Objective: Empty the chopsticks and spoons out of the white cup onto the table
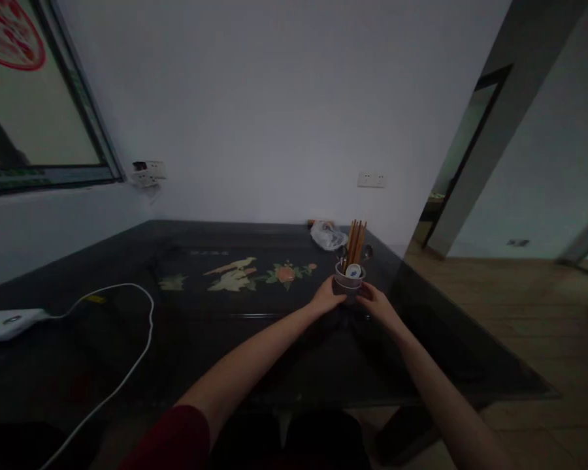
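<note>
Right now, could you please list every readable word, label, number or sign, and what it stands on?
None is readable.
Pale marks on the table: too faint.
Red sign on the window: blurred.
Dark mark on the white box: too small.
Blue mark on white piece in cup: too small.

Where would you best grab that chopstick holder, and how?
Best take the holder by its outer wall, coming from left and right: it is round and roughly upright, while chopsticks and spoons jut from its top, making an approach from above likely awkward. The left hand and right hand touch those opposite sides.
</note>
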{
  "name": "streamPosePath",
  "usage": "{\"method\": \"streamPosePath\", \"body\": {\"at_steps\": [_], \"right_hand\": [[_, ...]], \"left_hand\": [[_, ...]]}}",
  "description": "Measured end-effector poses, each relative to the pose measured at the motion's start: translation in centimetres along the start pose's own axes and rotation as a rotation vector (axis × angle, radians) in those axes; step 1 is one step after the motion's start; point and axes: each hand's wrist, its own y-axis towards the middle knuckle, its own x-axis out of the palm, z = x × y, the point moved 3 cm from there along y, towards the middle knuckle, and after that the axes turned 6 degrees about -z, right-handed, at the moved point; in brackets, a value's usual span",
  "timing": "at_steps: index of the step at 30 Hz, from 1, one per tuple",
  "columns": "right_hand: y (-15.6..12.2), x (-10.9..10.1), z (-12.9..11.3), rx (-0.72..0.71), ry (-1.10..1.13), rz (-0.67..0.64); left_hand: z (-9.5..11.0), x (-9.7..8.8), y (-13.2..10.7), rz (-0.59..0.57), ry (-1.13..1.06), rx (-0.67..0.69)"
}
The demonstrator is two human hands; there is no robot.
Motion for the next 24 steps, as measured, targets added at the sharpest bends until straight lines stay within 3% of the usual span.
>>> {"method": "streamPosePath", "body": {"at_steps": [10,24], "right_hand": [[0.4,-0.4,-2.3,-0.069,-0.065,-0.140],[-0.4,-0.1,-5.2,-0.073,-0.106,-0.039]], "left_hand": [[-1.5,-0.5,1.1,-0.017,0.072,0.079],[-1.0,-1.3,1.0,0.025,0.090,0.106]]}}
